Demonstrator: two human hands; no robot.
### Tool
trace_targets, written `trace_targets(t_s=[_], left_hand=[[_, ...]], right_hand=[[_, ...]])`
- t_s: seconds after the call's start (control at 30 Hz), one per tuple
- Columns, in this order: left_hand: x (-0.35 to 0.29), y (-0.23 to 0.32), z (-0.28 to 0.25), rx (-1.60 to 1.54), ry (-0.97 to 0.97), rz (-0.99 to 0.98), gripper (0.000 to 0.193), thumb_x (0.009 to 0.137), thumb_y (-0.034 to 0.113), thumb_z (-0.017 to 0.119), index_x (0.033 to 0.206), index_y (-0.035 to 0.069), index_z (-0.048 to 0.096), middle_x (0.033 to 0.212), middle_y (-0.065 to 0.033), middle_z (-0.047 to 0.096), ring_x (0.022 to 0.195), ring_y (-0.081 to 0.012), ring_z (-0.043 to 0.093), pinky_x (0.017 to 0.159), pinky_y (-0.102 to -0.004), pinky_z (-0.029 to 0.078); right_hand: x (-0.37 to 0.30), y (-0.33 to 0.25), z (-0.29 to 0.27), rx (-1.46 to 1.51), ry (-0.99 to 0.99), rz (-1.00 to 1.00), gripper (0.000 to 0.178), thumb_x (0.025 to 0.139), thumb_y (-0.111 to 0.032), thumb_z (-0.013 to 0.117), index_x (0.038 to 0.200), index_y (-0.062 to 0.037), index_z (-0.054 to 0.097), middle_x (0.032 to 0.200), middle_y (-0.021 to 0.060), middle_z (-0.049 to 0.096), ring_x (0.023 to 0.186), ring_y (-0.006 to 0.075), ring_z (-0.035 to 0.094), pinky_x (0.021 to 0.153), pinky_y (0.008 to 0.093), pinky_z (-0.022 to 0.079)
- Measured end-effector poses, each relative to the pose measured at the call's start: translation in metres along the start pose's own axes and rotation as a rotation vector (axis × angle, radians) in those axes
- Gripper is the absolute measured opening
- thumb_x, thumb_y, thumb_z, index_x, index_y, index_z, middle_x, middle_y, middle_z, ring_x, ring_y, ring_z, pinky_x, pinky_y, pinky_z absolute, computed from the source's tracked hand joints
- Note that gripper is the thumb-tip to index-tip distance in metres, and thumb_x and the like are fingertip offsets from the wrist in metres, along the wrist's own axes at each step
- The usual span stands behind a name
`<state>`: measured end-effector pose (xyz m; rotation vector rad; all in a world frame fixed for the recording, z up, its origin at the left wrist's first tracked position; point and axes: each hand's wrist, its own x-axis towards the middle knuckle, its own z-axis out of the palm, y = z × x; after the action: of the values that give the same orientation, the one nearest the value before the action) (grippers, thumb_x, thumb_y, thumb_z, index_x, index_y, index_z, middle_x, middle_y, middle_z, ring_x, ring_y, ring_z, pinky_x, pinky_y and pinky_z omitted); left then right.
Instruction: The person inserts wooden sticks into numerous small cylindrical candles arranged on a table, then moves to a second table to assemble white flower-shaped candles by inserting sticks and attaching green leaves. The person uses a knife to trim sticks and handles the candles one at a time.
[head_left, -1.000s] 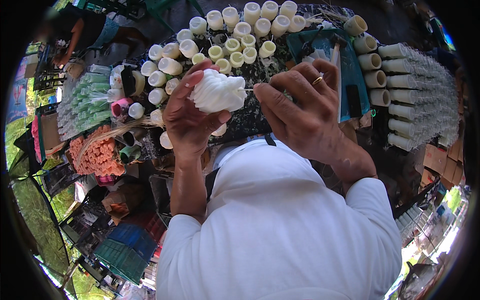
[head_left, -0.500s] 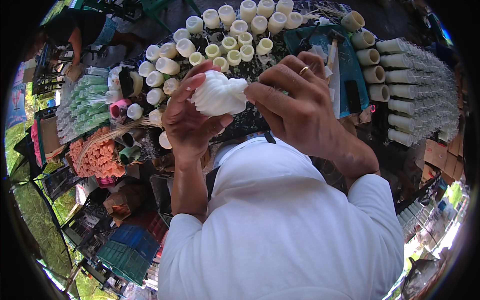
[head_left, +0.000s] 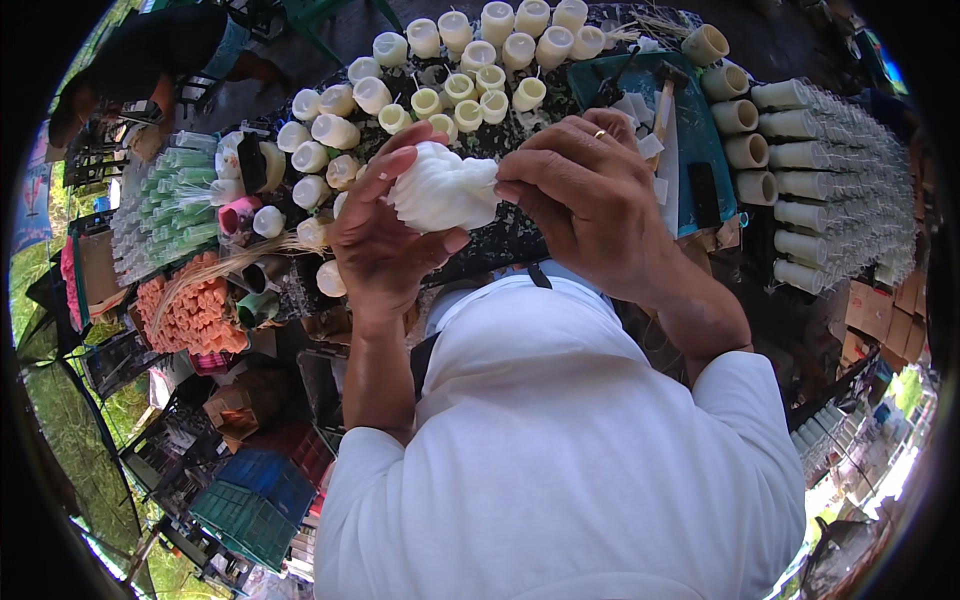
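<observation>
Watching remotely, I see white ribbed candle (head_left: 442,190) at upper centre of frame, lying roughly sideways, cupped in curled left hand (head_left: 375,235); narrow end points right, pinched by fingertips of right hand (head_left: 598,195)

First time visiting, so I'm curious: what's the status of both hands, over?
Left hand holding ribbed white piece. Right hand pinching at its narrow end. Pale cylinders crowd the table beyond; none blocking the hands.

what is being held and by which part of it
A white ridged candle: the left hand grips its broad body, the right hand pinches at its narrow end.
</observation>
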<state>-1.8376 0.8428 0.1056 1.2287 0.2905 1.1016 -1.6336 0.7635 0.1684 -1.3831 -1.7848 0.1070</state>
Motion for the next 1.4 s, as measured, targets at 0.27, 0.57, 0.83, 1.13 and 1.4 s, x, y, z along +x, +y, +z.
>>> trace_targets(t_s=[0.27,0.57,0.83,1.13,1.4], left_hand=[[-0.001,0.004,0.003,0.003,0.026,-0.001,0.075,0.068,-0.005,0.089,0.137,0.006,0.06,0.146,-0.021,0.053,0.131,-0.032,0.056,0.106,-0.0461,0.052],[-0.004,0.003,0.005,-0.011,0.009,-0.008,0.077,0.067,-0.008,0.088,0.137,0.007,0.06,0.146,-0.0201,0.053,0.133,-0.0316,0.055,0.108,-0.0463,0.05],[-0.005,0.008,0.005,-0.022,-0.037,-0.01,0.076,0.069,-0.015,0.083,0.138,0.007,0.06,0.149,-0.0165,0.051,0.139,-0.0259,0.048,0.112,-0.0438,0.047],[-0.007,0.009,0.011,-0.003,-0.013,-0.024,0.074,0.069,-0.016,0.083,0.136,0.007,0.061,0.148,-0.0113,0.05,0.139,-0.0251,0.048,0.108,-0.044,0.052],[-0.009,0.01,0.01,-0.004,-0.011,-0.013,0.073,0.071,-0.017,0.081,0.136,0.008,0.061,0.148,-0.0103,0.05,0.138,-0.0243,0.048,0.105,-0.042,0.055]], right_hand=[[-0.007,0.005,-0.004,0.085,0.011,0.093,0.014,0.082,-0.011,0.08,0.094,-0.0085,0.072,0.088,0.006,0.072,0.083,0.0234,0.069,0.085,0.0404,0.043],[-0.005,0.0,0.002,0.08,-0.057,0.053,0.016,0.082,-0.011,0.08,0.096,-0.0073,0.073,0.088,0.0068,0.072,0.083,0.0241,0.069,0.085,0.0405,0.044],[-0.012,-0.002,-0.003,0.123,-0.032,0.175,0.019,0.081,-0.006,0.082,0.098,-0.0045,0.074,0.087,0.009,0.073,0.08,0.0245,0.07,0.078,0.0374,0.05],[-0.021,-0.002,0.001,0.16,-0.026,0.281,0.014,0.082,-0.001,0.08,0.095,-0.0019,0.075,0.088,0.0101,0.075,0.079,0.0212,0.068,0.076,0.0328,0.053],[-0.025,-0.011,0.012,0.254,0.044,0.341,0.014,0.083,0.001,0.079,0.096,-0.0013,0.074,0.087,0.0087,0.074,0.077,0.0184,0.066,0.074,0.0304,0.052]])
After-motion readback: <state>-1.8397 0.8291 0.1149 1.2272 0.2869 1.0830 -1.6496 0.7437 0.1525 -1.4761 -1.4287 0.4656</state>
